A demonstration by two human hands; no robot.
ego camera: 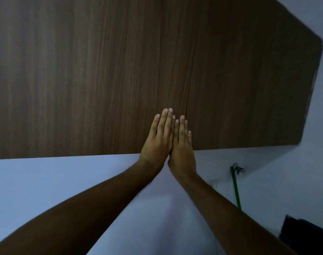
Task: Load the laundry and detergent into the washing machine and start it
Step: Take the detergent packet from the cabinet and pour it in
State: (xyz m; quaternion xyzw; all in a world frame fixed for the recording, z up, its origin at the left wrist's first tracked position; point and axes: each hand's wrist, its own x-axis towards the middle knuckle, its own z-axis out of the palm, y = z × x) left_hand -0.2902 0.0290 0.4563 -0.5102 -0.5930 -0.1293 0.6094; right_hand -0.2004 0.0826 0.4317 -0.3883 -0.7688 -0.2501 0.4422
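2 flat hands: left hand point(158, 138), right hand point(182, 144)

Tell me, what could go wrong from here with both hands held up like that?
Neither washing machine nor laundry is in view, so the person may be turned away from the job. The left hand and right hand are raised side by side with straight fingers in front of the dark wood panel, holding nothing. Turning blindly, an arm might knock the green pole leaning against the wall at lower right.
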